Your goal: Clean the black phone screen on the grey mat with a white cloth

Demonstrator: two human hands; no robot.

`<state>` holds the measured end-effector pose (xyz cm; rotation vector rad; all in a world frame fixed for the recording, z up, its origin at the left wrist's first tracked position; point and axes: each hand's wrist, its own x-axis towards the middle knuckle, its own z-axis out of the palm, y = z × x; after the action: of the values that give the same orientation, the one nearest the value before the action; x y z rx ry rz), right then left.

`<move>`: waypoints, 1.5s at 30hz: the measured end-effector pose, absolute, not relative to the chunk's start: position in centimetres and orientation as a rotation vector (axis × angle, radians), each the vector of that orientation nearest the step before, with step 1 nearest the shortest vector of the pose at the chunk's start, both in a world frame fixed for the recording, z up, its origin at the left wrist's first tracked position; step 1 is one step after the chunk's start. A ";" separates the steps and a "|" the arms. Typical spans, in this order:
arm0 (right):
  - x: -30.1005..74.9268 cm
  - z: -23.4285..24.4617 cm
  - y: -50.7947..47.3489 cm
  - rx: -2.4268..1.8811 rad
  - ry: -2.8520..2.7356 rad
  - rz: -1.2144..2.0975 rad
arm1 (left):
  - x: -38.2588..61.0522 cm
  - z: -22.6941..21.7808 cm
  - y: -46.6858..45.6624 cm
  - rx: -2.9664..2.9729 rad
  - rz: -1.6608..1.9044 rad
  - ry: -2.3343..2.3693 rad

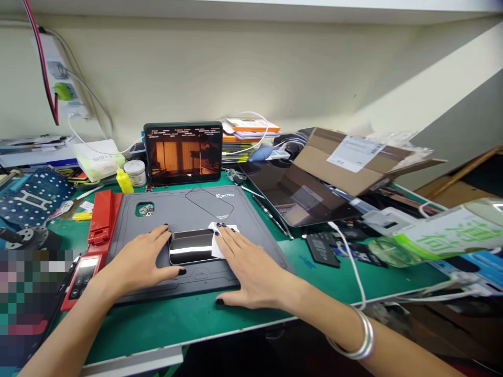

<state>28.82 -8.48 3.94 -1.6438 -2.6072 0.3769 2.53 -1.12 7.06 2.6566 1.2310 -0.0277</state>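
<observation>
A green worktop (168,330) runs across the view, with a flattened cardboard box (346,162) lying at its right, partly over a dark tablet (294,196). In front, a large grey repair mat (129,214) marked "WKTOO" fills the middle, and behind it a lit tablet (183,154) stands propped upright. On the mat, the left hand (137,262) and right hand (251,275) lie flat on either side of a glossy dark panel (191,247) set in a recess near the mat's front edge. The left fingers (159,236) are spread and open, their tips at the panel's left edge, gripping nothing. The right fingers (231,243) are also spread and open, resting on a white paper scrap (222,241) that overlaps the panel's right end. A clear glass sheet (208,203) lies on the mat just behind the panel, and a red clamp (101,220) sits against the mat's left edge. A silver bangle (363,335) circles the right wrist.
</observation>
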 end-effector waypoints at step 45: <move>7.7 7.4 16.0 -1.529 -1.827 0.396 | 3.1 7.2 -1.5 2.592 0.078 1.183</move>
<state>7.65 15.99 7.35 -1.5289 -1.8265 0.3956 3.09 -1.47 7.21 2.5922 1.1829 0.0784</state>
